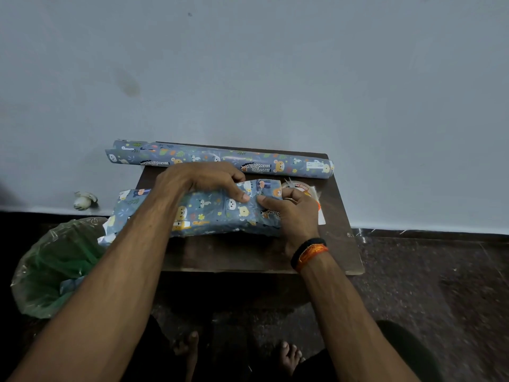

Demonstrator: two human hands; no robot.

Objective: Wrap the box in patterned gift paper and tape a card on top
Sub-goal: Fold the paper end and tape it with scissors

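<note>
The left hand (203, 180) presses curled fingers on the wrapped box (198, 213), and the right hand (292, 213) pinches its paper end. The box sits mid-worktop (248, 255), probably light, its thin paper crease-prone (grip the corners).

We cannot see the box (209, 213); patterned paper covers it. The right hand (294, 213) hides most of the tape roll (301, 188). Both forearms are cut off at the lower edge.
</note>
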